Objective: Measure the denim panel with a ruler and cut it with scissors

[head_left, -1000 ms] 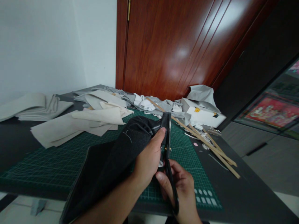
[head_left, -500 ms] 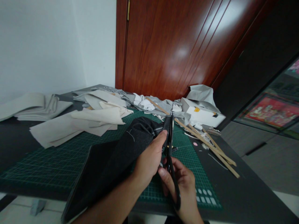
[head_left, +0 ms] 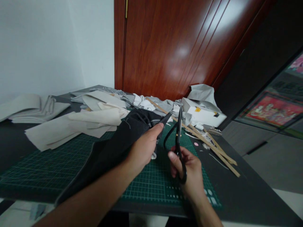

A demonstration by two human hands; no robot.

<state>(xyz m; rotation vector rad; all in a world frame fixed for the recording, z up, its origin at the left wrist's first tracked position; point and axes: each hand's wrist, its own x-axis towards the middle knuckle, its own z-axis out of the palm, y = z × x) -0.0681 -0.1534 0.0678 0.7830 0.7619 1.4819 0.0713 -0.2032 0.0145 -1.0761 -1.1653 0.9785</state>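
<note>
In the head view my left hand (head_left: pixel 148 142) is closed on a bunched piece of black denim-like fabric (head_left: pixel 111 151), thumb on top. The cloth has pale stitching and trails back along my left forearm. My right hand (head_left: pixel 187 167) grips black-handled scissors (head_left: pixel 179 135) by one handle loop, blades pointing up and away. Those scissors stand just to the right of the fabric's end, apart from it. Both hands are above a green cutting mat (head_left: pixel 146 189). My left fingers under the cloth are partly hidden.
Beige fabric pieces (head_left: pixel 56 129) and a folded grey stack (head_left: pixel 40 108) lie at the left. Grey and white scraps (head_left: pixel 144 102) line the back, beside a white box (head_left: pixel 203 112). Wooden strips (head_left: pixel 213 146) lie at the right on the dark table (head_left: pixel 251 192).
The scissors have moved right, away from the black fabric, and their second handle loop now swings out to the left. My left hand has shifted slightly left and up with the cloth.
</note>
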